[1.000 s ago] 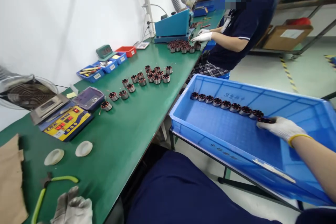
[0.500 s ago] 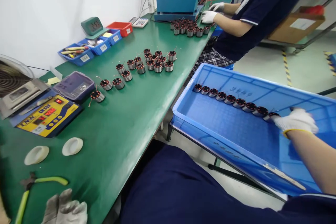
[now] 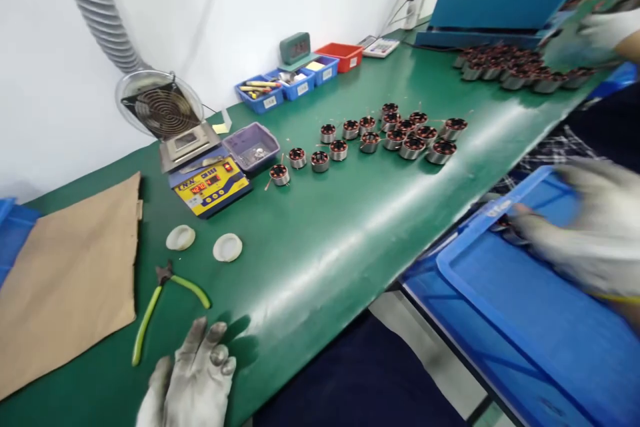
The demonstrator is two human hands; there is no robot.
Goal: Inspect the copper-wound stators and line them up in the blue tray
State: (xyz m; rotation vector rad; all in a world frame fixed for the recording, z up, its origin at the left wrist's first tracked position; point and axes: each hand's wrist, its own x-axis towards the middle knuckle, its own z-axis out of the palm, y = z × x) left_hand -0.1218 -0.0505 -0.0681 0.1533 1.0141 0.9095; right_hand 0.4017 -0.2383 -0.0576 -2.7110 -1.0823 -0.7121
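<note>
left hand [image 3: 193, 380] flat on green bench [image 3: 320, 227], fingers spread, near green-handled cutters [image 3: 163, 303]. right hand [image 3: 585, 233] blurred over blue crate [image 3: 505, 320]; finger state cannot tell.

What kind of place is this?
Probably a small motor assembly workshop: rows of copper-wound stators on a green workbench, a soldering station, a fume fan and blue parts bins.

Your gloved right hand [image 3: 590, 230] is a motion-blurred smear over the blue plastic crate [image 3: 500, 293]; you can't tell whether its fingers are closed. That crate runs off the right and bottom edges. Your grey-gloved left hand [image 3: 193, 380] is cut at the bottom. Far right, a co-worker's white-gloved hand [image 3: 590, 37] blurs beside the distant cluster of wound motor stators [image 3: 515, 67].
</note>
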